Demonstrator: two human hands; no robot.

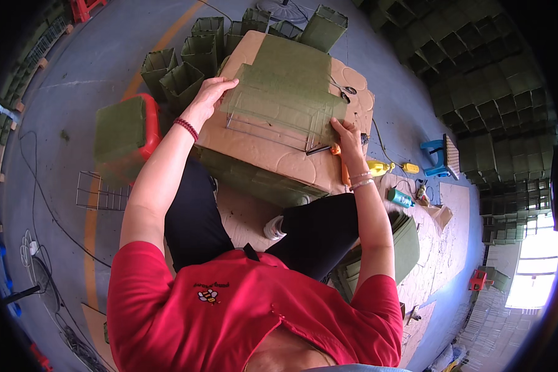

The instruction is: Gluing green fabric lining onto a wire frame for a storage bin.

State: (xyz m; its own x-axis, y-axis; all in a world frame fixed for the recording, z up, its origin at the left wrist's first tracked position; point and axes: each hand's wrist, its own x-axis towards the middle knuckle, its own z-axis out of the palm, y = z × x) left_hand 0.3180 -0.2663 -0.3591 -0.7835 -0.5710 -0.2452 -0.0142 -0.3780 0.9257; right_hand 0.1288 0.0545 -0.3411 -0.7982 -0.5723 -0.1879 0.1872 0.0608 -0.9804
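Red shirt nearest. Our left hand (pixel 209 93) and right hand (pixel 346 133), fingers flat, press green felt sheet (pixel 285 84) over wire frame (pixel 273 127) on cardboard table (pixel 291 164). Felt seems light, floppy; we'd grip its edges.

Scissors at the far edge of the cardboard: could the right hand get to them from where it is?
Probably yes. The right hand rests on the green felt sheet, and the scissors lie just beyond it on the cardboard, uncovered, with nothing between.

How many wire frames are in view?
2: one wire frame under the green felt sheet on the cardboard table; another wire frame on the floor, left. More may be hidden.
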